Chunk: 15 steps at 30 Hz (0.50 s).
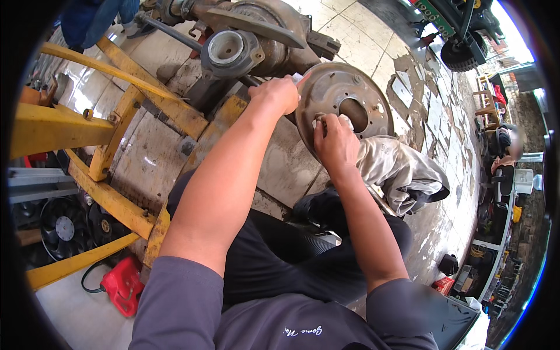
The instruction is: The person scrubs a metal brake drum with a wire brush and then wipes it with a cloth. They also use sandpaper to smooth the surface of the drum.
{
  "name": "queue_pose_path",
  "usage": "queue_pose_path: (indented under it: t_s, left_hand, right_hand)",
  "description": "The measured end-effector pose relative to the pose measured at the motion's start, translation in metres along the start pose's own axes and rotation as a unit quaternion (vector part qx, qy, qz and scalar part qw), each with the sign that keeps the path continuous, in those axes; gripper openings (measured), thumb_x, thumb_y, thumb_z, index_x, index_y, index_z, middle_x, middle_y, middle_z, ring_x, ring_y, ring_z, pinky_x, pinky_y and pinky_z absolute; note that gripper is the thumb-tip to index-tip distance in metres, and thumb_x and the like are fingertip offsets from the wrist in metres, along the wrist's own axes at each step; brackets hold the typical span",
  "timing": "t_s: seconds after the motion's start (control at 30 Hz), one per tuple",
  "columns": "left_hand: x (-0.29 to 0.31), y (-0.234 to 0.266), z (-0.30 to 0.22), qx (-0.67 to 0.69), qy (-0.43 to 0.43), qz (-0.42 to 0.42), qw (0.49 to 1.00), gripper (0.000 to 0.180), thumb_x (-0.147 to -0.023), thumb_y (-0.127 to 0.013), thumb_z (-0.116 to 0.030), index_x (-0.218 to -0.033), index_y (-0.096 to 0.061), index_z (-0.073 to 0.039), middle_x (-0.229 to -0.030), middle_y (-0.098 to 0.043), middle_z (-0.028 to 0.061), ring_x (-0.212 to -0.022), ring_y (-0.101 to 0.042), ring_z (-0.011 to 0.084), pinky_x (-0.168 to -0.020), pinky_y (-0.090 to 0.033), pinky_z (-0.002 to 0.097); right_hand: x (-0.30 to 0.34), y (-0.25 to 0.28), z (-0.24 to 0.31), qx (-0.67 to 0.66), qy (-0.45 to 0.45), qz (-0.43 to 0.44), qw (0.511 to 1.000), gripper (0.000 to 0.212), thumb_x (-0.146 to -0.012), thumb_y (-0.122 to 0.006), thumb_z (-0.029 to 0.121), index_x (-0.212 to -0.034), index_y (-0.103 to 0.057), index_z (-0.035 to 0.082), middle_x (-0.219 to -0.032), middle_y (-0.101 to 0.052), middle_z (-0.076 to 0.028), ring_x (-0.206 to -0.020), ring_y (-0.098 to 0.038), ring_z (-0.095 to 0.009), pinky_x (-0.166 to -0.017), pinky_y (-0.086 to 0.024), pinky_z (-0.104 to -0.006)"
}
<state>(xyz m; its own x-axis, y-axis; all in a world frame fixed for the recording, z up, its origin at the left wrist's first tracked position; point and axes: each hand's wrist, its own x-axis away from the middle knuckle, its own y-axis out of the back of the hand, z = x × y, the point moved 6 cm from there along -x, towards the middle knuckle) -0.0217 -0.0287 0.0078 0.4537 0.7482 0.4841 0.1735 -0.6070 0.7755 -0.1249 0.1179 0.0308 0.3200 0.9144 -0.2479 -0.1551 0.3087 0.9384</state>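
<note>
A round, rusty brake backing plate (326, 87) with a large centre hole stands tilted in front of me. My left hand (275, 95) is closed at its upper left rim. A small pale piece shows past those fingers, too little of it to name. My right hand (337, 139) presses a bunched whitish rag (346, 120) against the plate's face, just left of the centre hole. A large stained grey cloth (402, 169) hangs below and right of that hand; whether it joins the rag I cannot tell.
A rusty axle housing with a round flange (226, 48) lies beyond my left hand. Yellow steel frame beams (64, 129) fill the left side. A red fuel can (122, 286) and black fans (61, 224) are lower left. Broken tiles (402, 93) lie at right.
</note>
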Motion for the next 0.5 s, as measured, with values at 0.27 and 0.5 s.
queue_pose_path:
  t_s: [0.27, 0.5]
  left_hand:
    - [-0.003, -0.002, -0.001, 0.020, 0.012, 0.010, 1.000, 0.047, -0.101, -0.059, -0.035, -0.142, -0.054, -0.014, -0.143, -0.059, 0.0123, -0.134, -0.056, 0.0319, -0.108, -0.040, 0.0556]
    - [-0.008, -0.001, 0.001, 0.006, -0.006, 0.010, 1.000, 0.053, -0.101, -0.058, -0.042, -0.143, -0.048, -0.011, -0.141, -0.061, 0.0124, -0.134, -0.054, 0.0346, -0.104, -0.042, 0.0629]
  right_hand:
    - [-0.011, 0.051, -0.063, -0.049, -0.014, 0.073, 0.996, 0.016, -0.092, -0.064, 0.018, -0.104, -0.072, 0.010, -0.095, -0.068, -0.021, -0.092, -0.067, -0.041, -0.081, -0.053, -0.0492]
    - [-0.059, 0.019, -0.012, -0.079, 0.175, 0.166, 0.967, 0.029, -0.085, -0.058, 0.003, -0.104, -0.075, 0.015, -0.102, -0.066, -0.012, -0.096, -0.066, -0.036, -0.085, -0.053, -0.0442]
